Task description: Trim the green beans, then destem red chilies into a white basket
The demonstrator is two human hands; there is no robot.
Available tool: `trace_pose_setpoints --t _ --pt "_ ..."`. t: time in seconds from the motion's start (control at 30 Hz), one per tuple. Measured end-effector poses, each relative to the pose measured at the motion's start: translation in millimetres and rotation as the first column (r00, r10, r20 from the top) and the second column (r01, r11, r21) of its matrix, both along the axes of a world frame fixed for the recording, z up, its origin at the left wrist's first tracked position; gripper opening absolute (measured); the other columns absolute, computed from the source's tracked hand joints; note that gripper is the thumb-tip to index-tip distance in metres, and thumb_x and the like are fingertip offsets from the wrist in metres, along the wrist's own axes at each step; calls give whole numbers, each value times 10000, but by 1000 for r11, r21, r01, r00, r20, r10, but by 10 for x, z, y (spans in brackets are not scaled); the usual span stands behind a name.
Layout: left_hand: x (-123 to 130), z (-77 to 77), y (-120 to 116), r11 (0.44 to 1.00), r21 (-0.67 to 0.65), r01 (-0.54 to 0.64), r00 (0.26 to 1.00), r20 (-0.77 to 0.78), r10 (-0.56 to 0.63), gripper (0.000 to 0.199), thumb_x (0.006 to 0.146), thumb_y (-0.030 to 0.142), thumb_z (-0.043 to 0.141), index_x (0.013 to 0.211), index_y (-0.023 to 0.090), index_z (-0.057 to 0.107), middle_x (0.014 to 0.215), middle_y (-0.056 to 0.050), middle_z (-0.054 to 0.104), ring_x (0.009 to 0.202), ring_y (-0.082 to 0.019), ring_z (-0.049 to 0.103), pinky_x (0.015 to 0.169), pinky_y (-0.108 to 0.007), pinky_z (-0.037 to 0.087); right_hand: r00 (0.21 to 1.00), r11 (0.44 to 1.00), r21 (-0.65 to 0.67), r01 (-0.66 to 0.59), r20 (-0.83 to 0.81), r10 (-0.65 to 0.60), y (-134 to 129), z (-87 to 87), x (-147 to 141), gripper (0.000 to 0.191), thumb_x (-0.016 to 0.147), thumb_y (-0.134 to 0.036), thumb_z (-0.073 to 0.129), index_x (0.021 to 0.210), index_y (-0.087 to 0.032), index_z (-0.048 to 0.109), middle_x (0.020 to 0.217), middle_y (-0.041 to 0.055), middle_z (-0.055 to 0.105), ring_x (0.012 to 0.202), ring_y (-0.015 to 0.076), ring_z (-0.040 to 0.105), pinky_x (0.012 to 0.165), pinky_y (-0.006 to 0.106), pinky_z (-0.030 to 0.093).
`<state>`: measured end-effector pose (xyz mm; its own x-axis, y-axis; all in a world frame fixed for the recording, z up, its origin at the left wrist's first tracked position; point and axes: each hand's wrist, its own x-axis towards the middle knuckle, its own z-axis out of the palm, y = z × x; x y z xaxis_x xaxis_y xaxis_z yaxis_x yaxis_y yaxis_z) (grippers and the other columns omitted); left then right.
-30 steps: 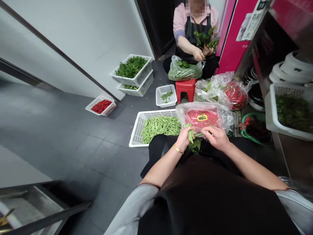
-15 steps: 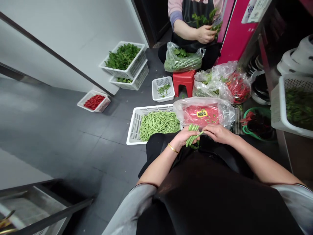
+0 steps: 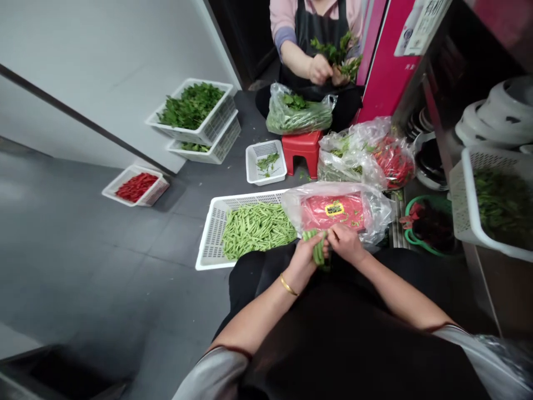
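The left hand point(image 3: 305, 256) is closed around a bundle of green beans point(image 3: 318, 253); the white basket point(image 3: 213, 233) lies ahead and to its left. The right hand point(image 3: 348, 244), fingers drawn together, now sits close against the left, whereas half a second earlier a bean spanned the gap; what it pinches cannot be determined

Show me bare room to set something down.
Bare floor lies between the bean basket and the red-filled basket, running toward the camera. Crowded: the right side, where labelled bag, red stool, produce bags and green basin bunch up.
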<state>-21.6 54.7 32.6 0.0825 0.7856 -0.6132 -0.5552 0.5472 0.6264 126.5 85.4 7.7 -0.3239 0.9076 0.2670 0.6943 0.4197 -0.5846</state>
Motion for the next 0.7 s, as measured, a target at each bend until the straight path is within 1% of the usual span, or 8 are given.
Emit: trace_pose_setpoints --t 0.1,0.17,0.27,0.33,0.4,0.43,0.57,0.7 --pt "-505 -93 240 997 -6 -78 991 -112 77 267 706 278 769 819 133 575 605 -8 625 457 -94 546 463 -222 468 954 993 -116 -12 297 46 306 -70 140 275 967 -240 389 876 -175 640 840 97 697 764 199 645 696 273 442" --pt "-1049 -186 415 992 84 -89 945 -307 111 232 732 258 749 862 160 583 627 -7 637 486 -107 564 492 -231 478 880 960 -279 1 456 132 494 -62 345 225 956 -255 460 1041 -184 656 969 99 721 862 216 669 736 276 452" --pt "-1878 -390 667 998 61 -4 858 -513 35 228 684 233 771 803 186 583 619 -10 634 544 -159 600 548 -276 494 801 916 -400 38 560 212 736 -41 605 231 926 -260 544 1114 -186 656 1064 117 721 954 239 676 797 296 466" --pt "-2260 -531 824 998 21 67 570 -822 -21 387 607 274 830 907 198 599 756 -21 688 784 -248 683 693 -340 525 818 920 -391 26 538 205 872 -64 657 196 933 -260 544 1051 -184 680 1035 116 729 939 231 684 807 292 475" --pt "-2434 -622 952 992 -38 122 269 -960 -70 581 612 389 832 1098 184 587 980 -71 714 1049 -331 651 865 -431 497 840 929 -368 -24 497 219 980 -135 608 169 930 -259 552 984 -188 695 960 102 742 883 216 694 789 280 487" --pt "-2451 -647 998 986 -61 158 191 -977 -92 652 663 448 793 1198 160 557 1093 -114 697 1133 -353 614 928 -465 465 844 931 -360 -56 481 237 1020 -186 557 160 923 -261 562 961 -189 700 922 96 746 849 212 698 774 278 495" --pt "-2363 -823 1099 926 -62 373 189 -972 -141 656 877 466 582 1379 62 459 1369 -228 552 1253 -292 548 1045 -397 399 872 942 -273 -197 389 296 1099 -419 320 221 932 -306 528 1014 -201 705 966 102 750 834 236 710 761 327 537" --pt "-2556 -1435 1033 916 -230 328 49 -965 -259 808 782 466 721 1440 108 417 1523 -228 373 1408 -307 369 1137 -364 289 865 909 -216 -356 292 408 1124 -589 277 338 955 -379 428 1082 -243 710 1092 99 735 936 299 715 787 431 584"
